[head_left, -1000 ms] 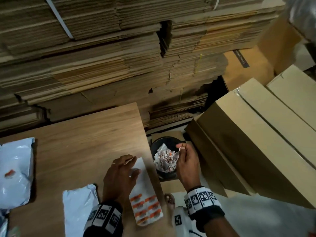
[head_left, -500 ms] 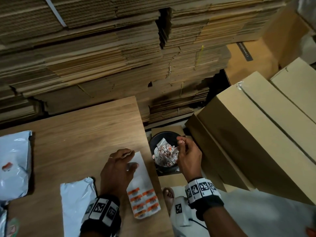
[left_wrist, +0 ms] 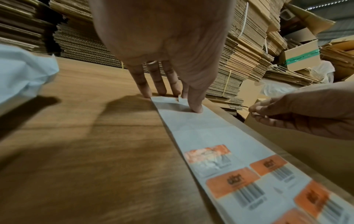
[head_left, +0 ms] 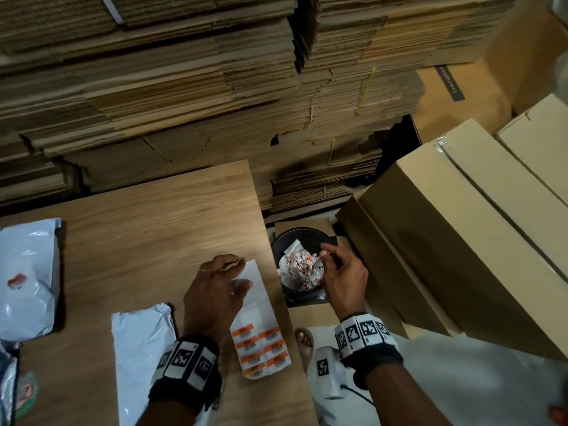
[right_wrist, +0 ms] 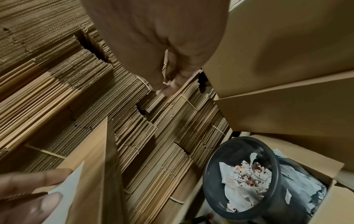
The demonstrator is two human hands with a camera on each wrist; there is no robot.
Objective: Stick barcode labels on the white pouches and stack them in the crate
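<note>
The left hand [head_left: 215,290] lies flat, fingers spread, on the bare upper end of the long white backing sheet of orange barcode labels [head_left: 259,345]; I'd judge it pins the sheet so it can't slide on the wooden table [head_left: 147,229]. Just right of the sheet, off the table edge, the right hand [head_left: 342,279] hovers over the round black waste bin [head_left: 299,262] full of crumpled paper scraps, fingertips pinched together. It may hold a small scrap, but I cannot tell for sure. Just left of the sheet lies a crinkled white plastic pouch [head_left: 141,352], probably next for labelling. Another white pouch bearing an orange label [head_left: 27,278] lies well left of the sheet. No crate shows.
</note>
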